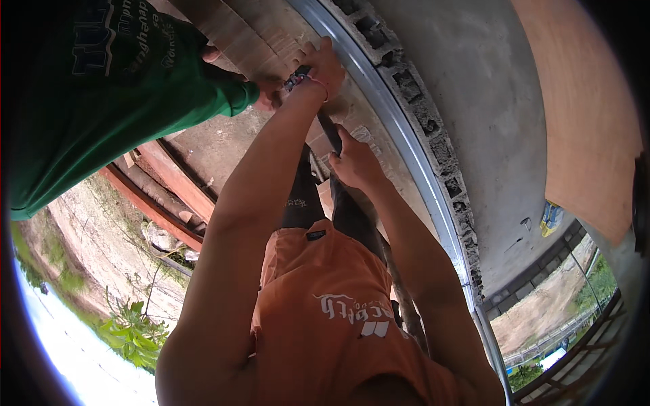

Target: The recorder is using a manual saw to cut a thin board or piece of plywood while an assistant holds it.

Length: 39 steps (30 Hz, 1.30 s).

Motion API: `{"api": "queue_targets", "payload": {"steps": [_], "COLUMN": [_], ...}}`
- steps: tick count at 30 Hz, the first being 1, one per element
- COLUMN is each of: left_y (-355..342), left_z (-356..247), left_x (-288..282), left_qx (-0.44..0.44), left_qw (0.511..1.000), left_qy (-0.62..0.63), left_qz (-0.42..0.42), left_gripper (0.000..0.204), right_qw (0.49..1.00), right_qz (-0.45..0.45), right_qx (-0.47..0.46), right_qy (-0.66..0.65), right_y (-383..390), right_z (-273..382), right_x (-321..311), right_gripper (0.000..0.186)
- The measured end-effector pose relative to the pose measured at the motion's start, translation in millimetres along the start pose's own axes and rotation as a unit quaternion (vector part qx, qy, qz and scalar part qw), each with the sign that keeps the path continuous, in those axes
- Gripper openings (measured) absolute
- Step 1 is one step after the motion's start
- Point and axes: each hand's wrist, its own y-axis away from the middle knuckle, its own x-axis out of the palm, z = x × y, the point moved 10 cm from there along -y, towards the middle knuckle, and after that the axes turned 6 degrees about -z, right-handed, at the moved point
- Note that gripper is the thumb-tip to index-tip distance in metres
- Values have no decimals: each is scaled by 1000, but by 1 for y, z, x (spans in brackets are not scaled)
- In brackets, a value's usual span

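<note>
We have both hands out ahead of us against a brick face (271,40). A grey metal rail (399,122) runs beside it, and a row of hollow blocks (433,142) runs just beyond the rail.

Our left hand (323,68) is the farther one. Its fingers are spread flat on the bricks, with the fingertips almost at the rail. Something small and dark sits under the palm near the wrist. We cannot tell whether the hand is gripping it or only lying over it.

Our right hand (355,164) is nearer to us and lower. It looks closed about the upper part of a dark rod (406,304), with the forefinger laid straight along it. The hold is partly hidden by the back of the hand.

The rod's long axis runs roughly parallel with the rail. It comes back past our right forearm toward the body at one end. At the other end it points up toward the left wrist, where a short dark stretch shows between the two hands. So the rod lies in line with both hands. The right hand is on it, and the left hand is just beyond its far end, pressed to the bricks.

Another person's hand (265,95), coming from a green sleeve (135,81), rests on the same brick face. It is just beside our left hand on its outer side and does not touch the rod. To the right of the blocks lies a grey concrete slab (487,101).
</note>
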Motion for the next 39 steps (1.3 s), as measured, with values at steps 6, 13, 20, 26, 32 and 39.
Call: {"api": "queue_targets", "payload": {"steps": [6,13,20,26,32,39], "left_y": [-9,-8,-9,-16,-11,-5], "left_z": [16,18,14,21,23,3], "left_x": [59,50,56,58,59,61], "left_qx": [-34,-28,-6,-8,-17,3], "left_qw": [979,982,983,987,985,985], "left_qy": [-155,-148,-145,-140,-147,-130], "left_qz": [129,116,109,84,88,109], "left_gripper": [139,150,150,150,149,149], "right_qw": [999,999,999,999,999,999], "right_qz": [22,10,15,15,8,49], "right_qx": [23,17,-5,32,-5,-7], "right_qy": [-41,-37,-33,14,-40,1], "right_y": [-9,2,-15,14,39,10], "right_z": [-6,5,11,9,2,40], "right_x": [-18,-11,-32,-22,-27,-71], "right_gripper": [63,58,58,55,60,58]}}
